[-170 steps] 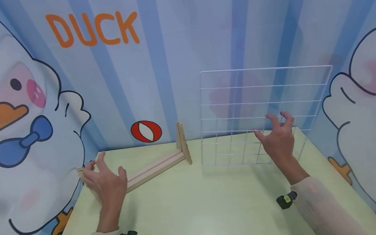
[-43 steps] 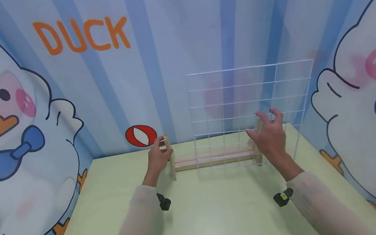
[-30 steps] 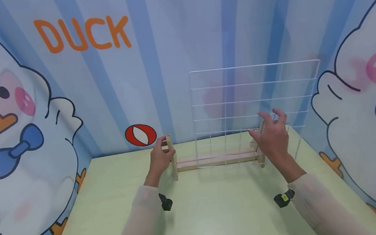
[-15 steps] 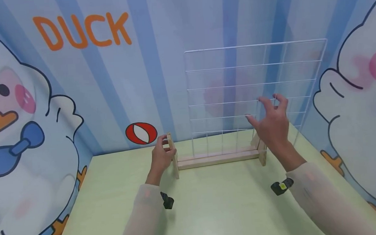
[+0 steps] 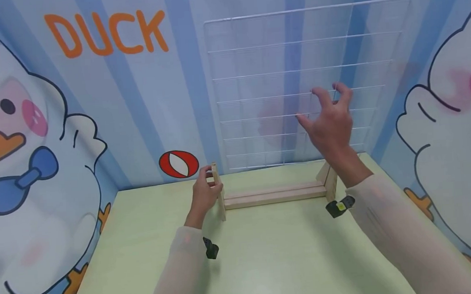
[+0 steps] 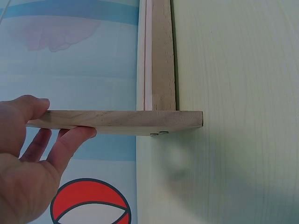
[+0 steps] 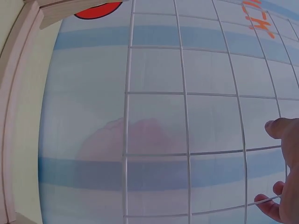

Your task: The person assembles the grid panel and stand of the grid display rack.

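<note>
A wooden stand with a long grooved bar (image 5: 276, 197) and an upright board at each end rests on the table. My left hand (image 5: 203, 194) pinches its left end board, thumb on one face and fingers on the other; the left wrist view shows this end board (image 6: 126, 119) close up. Higher up, my right hand (image 5: 333, 124) holds a white wire grid panel (image 5: 307, 10) by its inner wires. The panel hangs upright, its lower edge above and apart from the bar. In the right wrist view, fingers curl round the wires (image 7: 187, 123) at the right edge.
A pale green table (image 5: 265, 252) lies under the stand. Behind it hangs a blue striped backdrop (image 5: 192, 78) with an orange DUCK print and a red and white ball print. Large white duck prints cover both side walls.
Earlier, my left hand swung the stand round to the right, behind the panel. Over the last second my right hand has raised the wire grid panel above it; my left hand stays at the end board.
</note>
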Demonstrator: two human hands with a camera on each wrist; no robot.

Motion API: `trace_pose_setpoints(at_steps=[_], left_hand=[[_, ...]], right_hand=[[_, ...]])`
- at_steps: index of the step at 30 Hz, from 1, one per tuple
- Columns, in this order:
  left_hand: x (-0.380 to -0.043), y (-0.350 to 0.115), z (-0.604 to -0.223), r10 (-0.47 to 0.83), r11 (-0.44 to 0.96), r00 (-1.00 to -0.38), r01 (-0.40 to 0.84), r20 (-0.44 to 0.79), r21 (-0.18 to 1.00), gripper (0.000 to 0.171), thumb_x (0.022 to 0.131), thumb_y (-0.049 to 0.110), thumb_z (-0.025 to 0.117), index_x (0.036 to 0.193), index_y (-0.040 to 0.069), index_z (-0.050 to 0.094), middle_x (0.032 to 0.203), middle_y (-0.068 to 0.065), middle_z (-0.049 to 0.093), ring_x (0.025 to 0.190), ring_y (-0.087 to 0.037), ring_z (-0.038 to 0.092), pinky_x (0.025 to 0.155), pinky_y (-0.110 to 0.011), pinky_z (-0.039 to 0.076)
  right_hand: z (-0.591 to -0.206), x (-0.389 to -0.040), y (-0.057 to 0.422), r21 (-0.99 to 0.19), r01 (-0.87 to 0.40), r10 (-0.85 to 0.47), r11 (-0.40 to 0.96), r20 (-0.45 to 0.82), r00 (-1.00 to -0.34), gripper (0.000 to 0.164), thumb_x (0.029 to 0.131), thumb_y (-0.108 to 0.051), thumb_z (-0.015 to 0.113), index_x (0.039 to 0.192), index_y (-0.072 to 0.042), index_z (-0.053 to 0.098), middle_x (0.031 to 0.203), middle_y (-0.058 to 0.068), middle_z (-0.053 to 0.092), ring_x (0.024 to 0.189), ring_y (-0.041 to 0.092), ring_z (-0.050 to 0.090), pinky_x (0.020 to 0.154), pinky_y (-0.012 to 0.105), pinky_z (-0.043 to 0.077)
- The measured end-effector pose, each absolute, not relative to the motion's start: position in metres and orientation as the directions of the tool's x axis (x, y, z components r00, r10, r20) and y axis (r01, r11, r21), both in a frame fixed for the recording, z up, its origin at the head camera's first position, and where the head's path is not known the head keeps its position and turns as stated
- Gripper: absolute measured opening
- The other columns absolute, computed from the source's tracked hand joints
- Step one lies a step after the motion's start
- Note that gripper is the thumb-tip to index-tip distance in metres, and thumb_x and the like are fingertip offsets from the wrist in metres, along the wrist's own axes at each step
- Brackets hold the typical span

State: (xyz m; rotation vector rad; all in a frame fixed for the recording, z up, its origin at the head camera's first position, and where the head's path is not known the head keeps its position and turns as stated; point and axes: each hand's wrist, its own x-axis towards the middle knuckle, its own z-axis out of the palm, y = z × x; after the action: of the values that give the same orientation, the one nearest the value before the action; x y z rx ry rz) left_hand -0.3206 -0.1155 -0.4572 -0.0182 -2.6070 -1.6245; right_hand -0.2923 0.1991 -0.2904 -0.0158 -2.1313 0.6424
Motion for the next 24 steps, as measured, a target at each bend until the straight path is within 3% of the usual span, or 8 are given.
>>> trace_pose_setpoints(at_steps=[10, 24], left_hand=[[-0.323, -0.118, -0.457, -0.026, 0.44, -0.999, 0.022, 0.037, 0.898, 0.064, 0.095, 0.008, 0.067, 0.15, 0.018, 0.037, 0.146, -0.014, 0.053, 0.127, -0.035, 0.06, 0.103, -0.052, 0.054], [-0.322, -0.118, -0.458, -0.014, 0.421, -0.998, 0.05, 0.062, 0.906, 0.064, 0.094, 0.005, 0.067, 0.15, 0.016, 0.037, 0.146, -0.016, 0.053, 0.125, -0.036, 0.062, 0.097, -0.053, 0.057]], right_hand=[[-0.277, -0.308, 0.173, -0.456, -0.238, 0.236, 0.858, 0.76, -0.606, 0.054, 0.089, -0.035, 0.077, 0.137, -0.019, 0.057, 0.154, 0.015, 0.035, 0.11, 0.038, 0.062, 0.087, 0.047, 0.061], [-0.292, -0.32, 0.158, -0.419, -0.291, 0.203, 0.86, 0.804, -0.558, 0.051, 0.088, -0.032, 0.08, 0.131, -0.017, 0.058, 0.149, 0.019, 0.039, 0.105, 0.039, 0.062, 0.078, 0.048, 0.061]])
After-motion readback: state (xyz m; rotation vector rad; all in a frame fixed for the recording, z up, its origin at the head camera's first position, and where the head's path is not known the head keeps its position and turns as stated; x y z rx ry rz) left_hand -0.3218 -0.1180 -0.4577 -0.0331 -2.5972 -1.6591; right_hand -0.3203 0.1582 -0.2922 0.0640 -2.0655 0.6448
